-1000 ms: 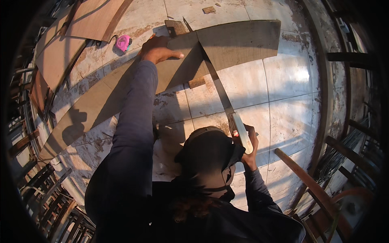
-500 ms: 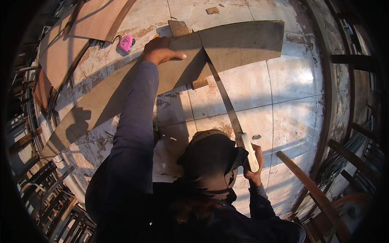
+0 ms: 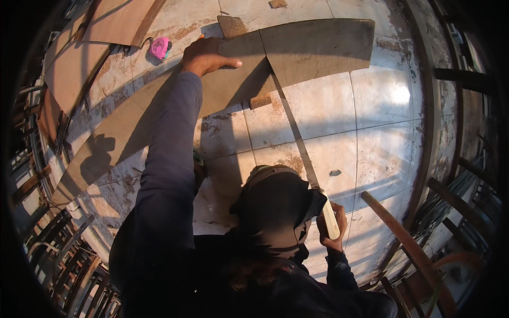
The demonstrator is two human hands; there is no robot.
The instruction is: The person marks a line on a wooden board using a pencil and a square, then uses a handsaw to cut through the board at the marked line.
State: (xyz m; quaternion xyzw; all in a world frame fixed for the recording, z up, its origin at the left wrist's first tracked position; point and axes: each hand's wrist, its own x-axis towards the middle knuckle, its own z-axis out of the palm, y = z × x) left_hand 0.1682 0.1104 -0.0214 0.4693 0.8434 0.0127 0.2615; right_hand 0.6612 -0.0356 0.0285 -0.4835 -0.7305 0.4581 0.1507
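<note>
A long wooden board [image 3: 318,47] lies across the upper part of the head view, raised on a short wood block [image 3: 260,100] whose far end [image 3: 231,26] shows beyond it. My left hand [image 3: 204,57] grips the board's far edge left of the cut, its thumb stretched over the top face and its fingertips partly hidden. In my right hand [image 3: 339,228], closed around the pale handle, is a handsaw [image 3: 291,122]. Its blade runs away from me and meets the board at a narrow cut line that reaches toward the far edge.
A pink tape measure [image 3: 158,48] sits on the tiled floor [image 3: 323,116] beyond the board. Brown plywood sheets [image 3: 119,21] lie at the far left. Metal frames crowd the left edge. A rusty bar [image 3: 392,228] and bundled wire [image 3: 440,199] are at the right.
My right hand has drawn the saw a little back toward me. The left hand keeps its place on the board; the whole view has shifted slightly.
</note>
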